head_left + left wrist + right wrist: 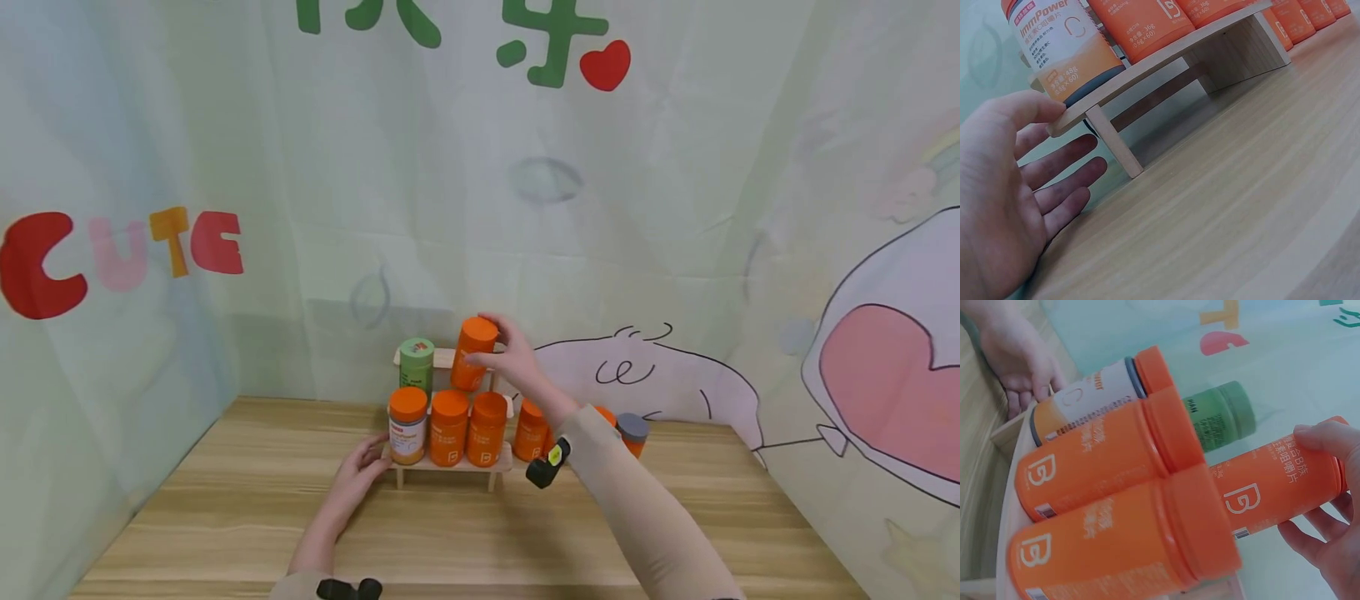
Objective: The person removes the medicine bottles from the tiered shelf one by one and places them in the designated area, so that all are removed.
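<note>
My right hand [513,358] grips an orange supplement bottle [474,354], thumb on one side and fingers on the other. The bottle is slightly tilted at the upper tier, right of a green bottle [417,365]; the front bottles hide its base in the right wrist view. My left hand [1010,181] pinches the left end of the lower tier of a wooden display rack [1104,94], its other fingers loosely curled below. On that tier stand a white-labelled bottle with an orange lid [408,425] and two orange bottles [1110,456] [1122,537].
More orange bottles [530,429] stand on the wooden table [262,483] right of the rack, partly hidden by my right forearm. One at the end has a grey lid [632,427]. A printed cloth backdrop [450,225] rises behind and at both sides.
</note>
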Motion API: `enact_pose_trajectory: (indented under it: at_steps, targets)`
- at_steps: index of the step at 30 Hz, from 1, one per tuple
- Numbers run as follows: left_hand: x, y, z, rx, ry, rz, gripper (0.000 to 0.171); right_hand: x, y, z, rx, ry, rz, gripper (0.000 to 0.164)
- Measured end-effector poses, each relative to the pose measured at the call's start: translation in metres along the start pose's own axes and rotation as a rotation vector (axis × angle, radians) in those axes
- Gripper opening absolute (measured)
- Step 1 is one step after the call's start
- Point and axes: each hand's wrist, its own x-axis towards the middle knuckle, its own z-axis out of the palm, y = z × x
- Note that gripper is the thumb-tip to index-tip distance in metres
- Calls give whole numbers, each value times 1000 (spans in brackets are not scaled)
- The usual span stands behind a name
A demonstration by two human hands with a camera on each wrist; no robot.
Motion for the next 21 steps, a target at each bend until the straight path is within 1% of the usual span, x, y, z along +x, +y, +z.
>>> enact_pose_trajectory:
  at_steps: [7,14,21]
  targets:
    - [2,-2,0,6,-6,-15,53,-8,-6,-22,-20,48,17,69]
    - [1,1,1,7,-14,-25,52,-20,-1,-46,-25,122,69,71]
    - [1,1,1,20,-4,-25,52,-33,6,-63,-26,127,109,72]
